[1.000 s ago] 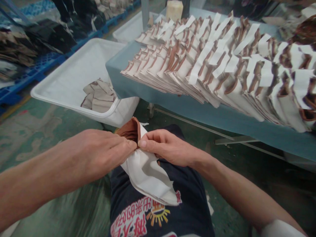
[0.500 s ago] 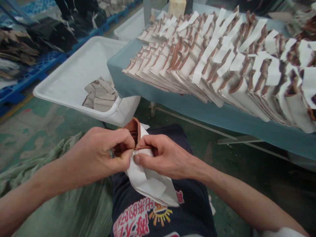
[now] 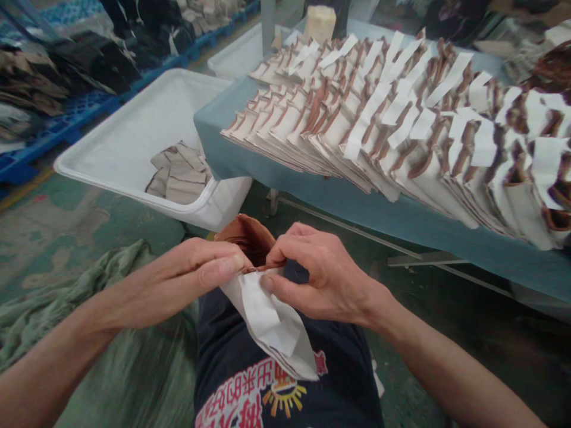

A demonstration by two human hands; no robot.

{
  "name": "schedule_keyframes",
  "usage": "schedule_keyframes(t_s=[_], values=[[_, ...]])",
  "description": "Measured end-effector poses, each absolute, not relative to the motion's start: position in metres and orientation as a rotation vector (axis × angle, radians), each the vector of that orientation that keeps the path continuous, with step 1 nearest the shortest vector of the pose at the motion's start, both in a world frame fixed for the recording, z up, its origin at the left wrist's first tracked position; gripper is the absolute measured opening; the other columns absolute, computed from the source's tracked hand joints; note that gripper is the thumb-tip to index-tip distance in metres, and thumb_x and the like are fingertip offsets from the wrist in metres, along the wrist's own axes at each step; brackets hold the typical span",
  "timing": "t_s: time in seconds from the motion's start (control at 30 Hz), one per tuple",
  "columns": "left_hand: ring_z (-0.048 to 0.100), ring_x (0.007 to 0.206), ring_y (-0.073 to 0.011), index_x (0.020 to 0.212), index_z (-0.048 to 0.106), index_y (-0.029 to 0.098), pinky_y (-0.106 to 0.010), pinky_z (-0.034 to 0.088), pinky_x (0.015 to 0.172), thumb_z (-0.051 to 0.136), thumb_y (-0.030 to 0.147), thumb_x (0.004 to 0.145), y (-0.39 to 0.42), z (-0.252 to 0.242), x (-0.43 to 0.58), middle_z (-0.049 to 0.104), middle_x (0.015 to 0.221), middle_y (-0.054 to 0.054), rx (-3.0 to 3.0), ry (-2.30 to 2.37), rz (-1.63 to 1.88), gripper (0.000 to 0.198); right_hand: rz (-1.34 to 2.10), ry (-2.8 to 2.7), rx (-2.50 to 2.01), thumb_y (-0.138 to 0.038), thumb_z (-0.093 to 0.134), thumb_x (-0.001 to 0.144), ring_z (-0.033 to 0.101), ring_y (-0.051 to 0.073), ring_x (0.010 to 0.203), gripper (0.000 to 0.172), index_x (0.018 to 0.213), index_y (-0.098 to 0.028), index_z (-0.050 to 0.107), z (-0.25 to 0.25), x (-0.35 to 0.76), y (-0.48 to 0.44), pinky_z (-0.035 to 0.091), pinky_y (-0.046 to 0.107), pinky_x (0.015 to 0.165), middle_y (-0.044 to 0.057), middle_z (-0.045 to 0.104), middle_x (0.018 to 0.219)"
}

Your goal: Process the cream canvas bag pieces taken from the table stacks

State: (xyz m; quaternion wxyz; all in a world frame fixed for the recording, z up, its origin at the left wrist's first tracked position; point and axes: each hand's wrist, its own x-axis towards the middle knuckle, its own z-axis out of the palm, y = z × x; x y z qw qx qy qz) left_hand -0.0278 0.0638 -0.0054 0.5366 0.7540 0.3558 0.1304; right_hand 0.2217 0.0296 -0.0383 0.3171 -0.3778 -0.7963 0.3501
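A folded white piece with a brown, suede-like inside (image 3: 267, 312) lies over dark printed cloth on my lap, its brown mouth facing away from me. My left hand (image 3: 200, 267) presses the near edge between thumb and fingers, the fingers fairly straight. On the same edge, a little to the right, my right hand (image 3: 319, 273) pinches with its thumb outside and its fingers curled over the brown side. A white strip runs down the front of the piece. The tips of my left fingers are hidden behind the edge.
A blue-covered table (image 3: 207, 134) ahead carries rows of similar white and brown pieces (image 3: 339, 125) with paper-like strips. Left of it stands a white tub (image 3: 111, 137) with several greyish pieces inside. Green cloth (image 3: 120, 368) lies at my left, and blue pallets (image 3: 75, 119) hold stacks beyond.
My left hand has gone from a curled pinch to a flatter press along the edge. The right hand has shifted slightly right, and the brown mouth looks wider.
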Motion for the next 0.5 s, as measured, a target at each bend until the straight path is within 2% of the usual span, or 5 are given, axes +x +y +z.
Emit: schedule_keyframes(t_s=[0.07,0.13,0.23,0.33,0.5], values=[[0.060,0.064,-0.0173,0.078,0.077,0.019,-0.023,0.048,0.062,0.048,0.038,0.108,0.063,-0.008,-0.027,0.070,0.069,-0.001,1.783,0.810,0.301,0.046,0.683,-2.218,-0.884,-0.028,0.068,0.094,0.066,0.026,0.099,0.013,0.083,-0.023,0.065,-0.037,0.224,0.033,0.045,0.046,0.106,0.004,0.074,0.085],[0.053,0.060,-0.0159,0.071,0.068,0.019,-0.023,0.044,0.058,0.047,0.038,0.108,0.062,-0.011,-0.026,0.061,0.065,0.000,1.762,0.759,0.273,0.047,0.613,-2.292,-0.802,-0.031,0.069,0.095,0.067,0.026,0.099,0.014,0.083,-0.024,0.066,-0.037,0.224,0.035,0.041,0.049,0.116,0.004,0.074,0.083],[0.041,0.060,-0.0143,0.066,0.049,0.021,-0.023,0.038,0.057,0.047,0.038,0.108,0.058,-0.011,-0.024,0.045,0.065,0.003,1.696,0.715,0.203,0.046,0.697,-2.388,-0.697,-0.039,0.066,0.098,0.059,0.021,0.074,0.025,0.078,-0.024,0.063,-0.039,0.217,0.036,0.049,0.041,0.094,0.002,0.066,0.071],[0.033,0.058,-0.0139,0.066,0.036,0.023,-0.026,0.031,0.053,0.045,0.038,0.108,0.053,-0.007,-0.023,0.034,0.064,0.004,1.664,0.680,0.133,0.046,0.846,-2.417,-0.641,-0.038,0.061,0.103,0.051,0.017,0.062,0.031,0.076,-0.024,0.059,-0.041,0.212,0.035,0.037,0.034,0.067,-0.001,0.060,0.065],[0.044,0.056,-0.0134,0.071,0.044,0.023,-0.029,0.031,0.057,0.049,0.027,0.110,0.038,-0.011,-0.027,0.046,0.063,0.006,2.030,0.713,0.234,0.039,1.226,-2.295,-0.663,-0.039,0.068,0.104,0.046,0.011,0.058,0.030,0.080,-0.022,0.060,-0.045,0.217,0.034,0.027,0.029,0.060,-0.005,0.053,0.065]])
